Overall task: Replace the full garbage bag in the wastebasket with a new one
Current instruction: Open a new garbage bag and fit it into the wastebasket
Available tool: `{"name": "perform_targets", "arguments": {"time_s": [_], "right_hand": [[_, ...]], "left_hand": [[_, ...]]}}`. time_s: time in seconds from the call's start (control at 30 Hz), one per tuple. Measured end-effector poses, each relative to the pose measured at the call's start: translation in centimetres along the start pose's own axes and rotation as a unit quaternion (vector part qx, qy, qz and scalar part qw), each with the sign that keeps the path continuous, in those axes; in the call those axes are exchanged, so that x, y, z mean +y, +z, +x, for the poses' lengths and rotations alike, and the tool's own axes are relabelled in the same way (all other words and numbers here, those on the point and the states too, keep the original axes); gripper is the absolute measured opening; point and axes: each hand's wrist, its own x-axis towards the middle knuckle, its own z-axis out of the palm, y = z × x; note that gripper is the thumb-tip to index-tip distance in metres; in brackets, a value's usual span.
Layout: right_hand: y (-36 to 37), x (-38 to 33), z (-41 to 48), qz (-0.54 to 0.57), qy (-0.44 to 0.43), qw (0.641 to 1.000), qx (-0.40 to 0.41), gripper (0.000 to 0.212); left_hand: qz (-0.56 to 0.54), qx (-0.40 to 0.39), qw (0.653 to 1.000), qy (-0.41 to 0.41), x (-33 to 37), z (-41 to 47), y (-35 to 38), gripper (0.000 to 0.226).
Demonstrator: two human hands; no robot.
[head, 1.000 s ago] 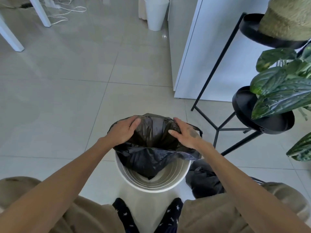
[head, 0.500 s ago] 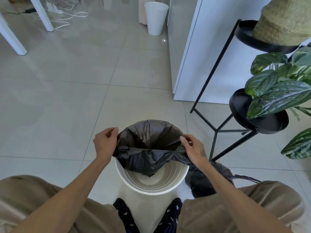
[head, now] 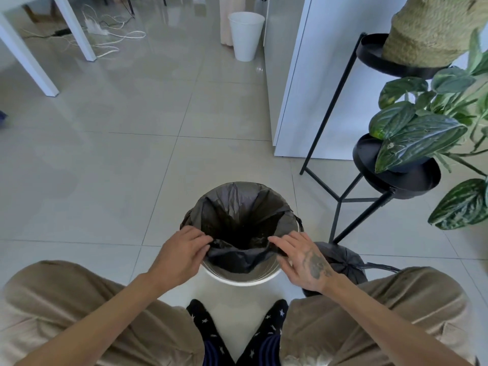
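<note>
- Left hand (head: 179,253) and right hand (head: 301,257) pinch the thin black plastic liner (head: 237,215) at its near edge.
- Fold it evenly over the round white wastebasket (head: 241,280) rim (far side probably seated).

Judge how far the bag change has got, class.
Done: the tied full bag sits on the floor beside the wastebasket. In hand: the left hand and right hand grip the new bag, already over the far rim. Left: folding it over the near rim.
</note>
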Motion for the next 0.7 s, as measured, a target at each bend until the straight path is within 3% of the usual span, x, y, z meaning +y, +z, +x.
{"name": "perform_targets", "arguments": {"time_s": [0.13,0.27,0.43,0.7], "right_hand": [[-0.1,-0.1,-1.3,-0.024,-0.018,0.999,-0.012,0.057],[0.7,-0.3,-2.3,-0.073,-0.044,0.996,0.036,0.036],[0.6,-0.9,-2.5,-0.086,-0.001,0.994,0.067,0.035],[1.1,-1.8,-3.1,-0.077,0.061,0.993,0.065,0.025]], "left_hand": [[0.025,-0.039,0.999,0.002,0.0,-1.1,-0.4,0.046],[0.050,-0.049,0.997,0.013,0.6,-1.5,-0.3,0.051],[0.053,-0.024,0.998,0.027,1.9,-2.0,-0.2,0.051],[0.164,-0.073,0.980,0.081,2.2,-3.3,0.2,0.029]]}}
